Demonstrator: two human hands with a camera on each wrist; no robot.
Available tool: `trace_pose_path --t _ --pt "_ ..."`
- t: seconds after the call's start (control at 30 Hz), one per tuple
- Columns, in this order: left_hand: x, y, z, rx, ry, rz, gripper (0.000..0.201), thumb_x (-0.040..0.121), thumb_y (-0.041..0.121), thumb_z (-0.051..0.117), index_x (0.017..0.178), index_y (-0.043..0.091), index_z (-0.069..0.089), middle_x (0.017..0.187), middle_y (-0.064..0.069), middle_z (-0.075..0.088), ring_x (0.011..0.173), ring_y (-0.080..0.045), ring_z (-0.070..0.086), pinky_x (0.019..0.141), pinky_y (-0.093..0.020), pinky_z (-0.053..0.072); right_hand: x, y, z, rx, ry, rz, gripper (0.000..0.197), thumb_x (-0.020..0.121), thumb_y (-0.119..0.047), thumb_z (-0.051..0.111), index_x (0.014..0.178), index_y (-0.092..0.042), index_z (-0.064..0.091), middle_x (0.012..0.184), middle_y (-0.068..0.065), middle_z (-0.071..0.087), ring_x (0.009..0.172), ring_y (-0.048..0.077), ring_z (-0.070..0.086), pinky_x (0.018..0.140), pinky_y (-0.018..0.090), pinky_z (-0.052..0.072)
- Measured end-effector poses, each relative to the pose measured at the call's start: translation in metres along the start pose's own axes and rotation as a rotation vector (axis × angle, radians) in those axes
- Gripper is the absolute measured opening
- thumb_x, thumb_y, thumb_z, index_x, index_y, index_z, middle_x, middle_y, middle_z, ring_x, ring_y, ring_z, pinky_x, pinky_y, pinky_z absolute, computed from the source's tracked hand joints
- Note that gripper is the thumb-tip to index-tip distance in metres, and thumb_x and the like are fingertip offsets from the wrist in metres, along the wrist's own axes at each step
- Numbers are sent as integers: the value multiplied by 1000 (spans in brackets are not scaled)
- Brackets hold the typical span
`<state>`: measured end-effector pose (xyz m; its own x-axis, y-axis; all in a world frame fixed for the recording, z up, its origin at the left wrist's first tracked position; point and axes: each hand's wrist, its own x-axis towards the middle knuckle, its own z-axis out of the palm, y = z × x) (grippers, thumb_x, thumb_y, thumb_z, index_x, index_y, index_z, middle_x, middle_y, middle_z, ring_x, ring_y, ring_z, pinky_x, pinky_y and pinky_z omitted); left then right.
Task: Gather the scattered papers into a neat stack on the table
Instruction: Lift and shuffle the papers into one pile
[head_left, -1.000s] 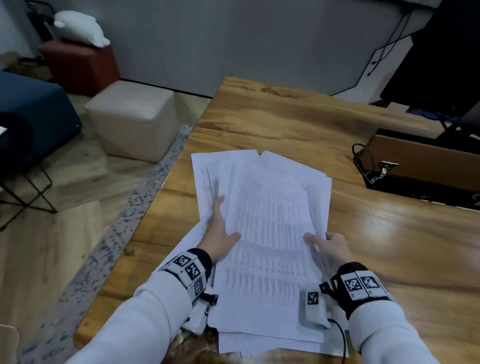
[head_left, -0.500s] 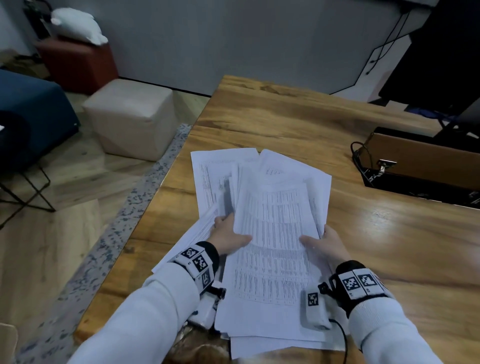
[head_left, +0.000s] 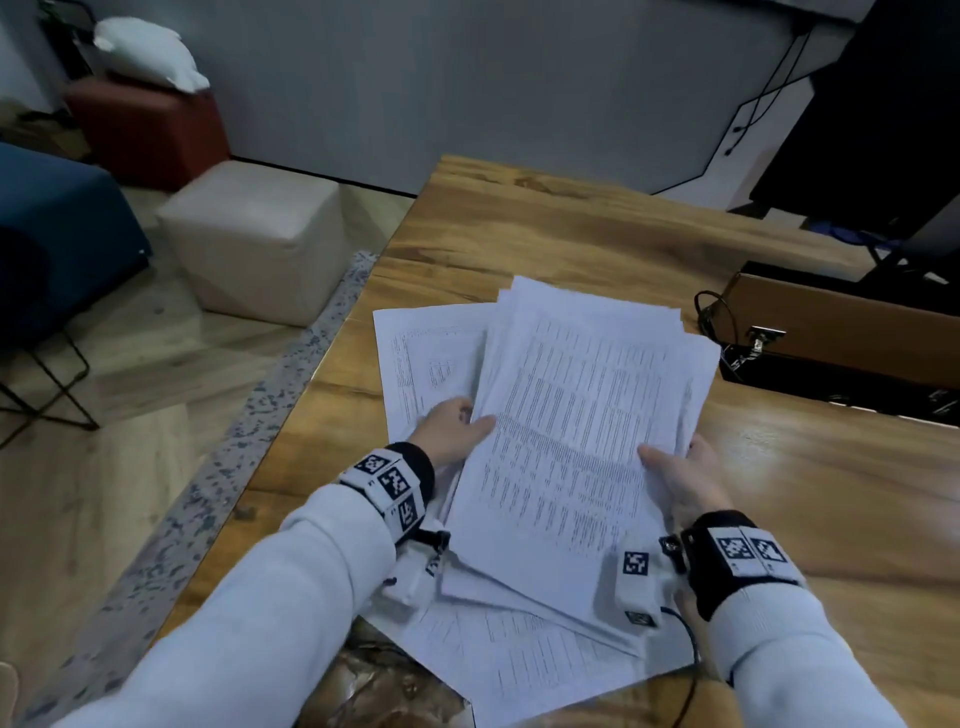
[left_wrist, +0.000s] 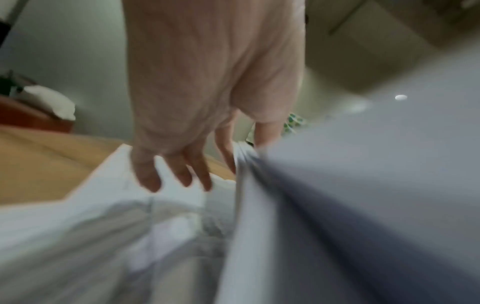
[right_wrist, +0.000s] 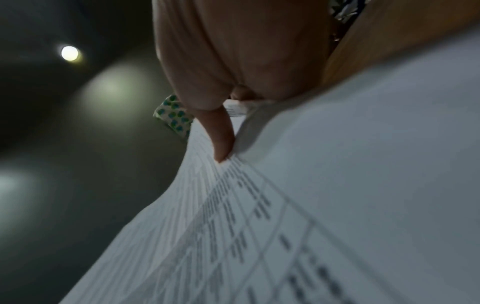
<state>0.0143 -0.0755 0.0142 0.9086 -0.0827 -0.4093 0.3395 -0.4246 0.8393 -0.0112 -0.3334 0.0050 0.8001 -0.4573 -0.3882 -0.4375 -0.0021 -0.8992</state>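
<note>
Papers were bunched tighter than a second earlier and lifted off the wooden table. Left hand pinched the bundle's left edge, where before it lay flat. Loose sheets remained underneath, near the table's left edge. Right hand gripped the bundle's right edge, thumb on top. Bare wood lay beyond; brown box far right.

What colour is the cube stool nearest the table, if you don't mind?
The stool is beige, clearest in the head view.
</note>
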Motion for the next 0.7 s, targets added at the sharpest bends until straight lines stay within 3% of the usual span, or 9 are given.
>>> trace_pose_path --t 0.1,0.2,0.27,0.33,0.5,0.57,0.63,0.7 --pt "11 -23 -15 528 98 -111 36 95 22 38 127 11 50 141 -14 40 129 -35 37 110 -45 32 14 7 -1 -70 17 27 53 82 9 59 130 -5 41 118 19 59 99 35 60 81 45 52" --pt "8 -50 -21 591 209 -92 46 92 28 50 135 15 39 142 -8 34 131 -28 33 109 -42 31 21 20 -10 -92 29 108 44 84 7 59 125 -3 47 114 21 62 95 36 62 87 50 52" --pt "6 -58 -19 602 239 -65 49 88 31 57 132 16 40 139 -8 39 128 -27 37 107 -42 33 20 25 -17 -104 28 134 35 86 6 56 121 1 52 95 16 65 83 32 62 75 43 54" --pt "8 -58 -15 529 208 -82 46 86 30 60 126 17 43 131 -8 48 121 -29 45 103 -43 39 16 26 -21 -156 1 131 32 88 5 55 119 3 53 82 12 63 73 27 61 62 34 51" --pt "4 -51 -11 486 149 -59 14 89 19 51 100 10 51 107 -11 63 96 -30 59 84 -37 48 5 26 -16 -349 -78 107 35 86 8 54 120 7 50 80 11 59 71 27 58 53 30 47" --pt "2 -52 -9 278 161 -11 20 90 18 51 109 12 50 107 -6 57 95 -26 55 79 -33 46 0 25 -14 -338 -83 91 32 87 7 52 119 10 50 80 13 59 68 25 58 51 29 46" --pt "-1 -55 -7 -72 175 55 33 91 16 52 122 18 39 109 -3 52 95 -23 54 78 -32 47 -5 26 -13 -258 -104 112 30 89 7 49 119 9 49 82 15 60 68 27 58 53 31 48" --pt "-4 -61 -7 -198 233 85 27 90 11 53 113 21 42 96 -7 53 82 -24 54 66 -31 47 -9 29 -14 -195 -118 149 31 90 9 47 121 8 49 80 14 60 68 25 58 51 30 48"
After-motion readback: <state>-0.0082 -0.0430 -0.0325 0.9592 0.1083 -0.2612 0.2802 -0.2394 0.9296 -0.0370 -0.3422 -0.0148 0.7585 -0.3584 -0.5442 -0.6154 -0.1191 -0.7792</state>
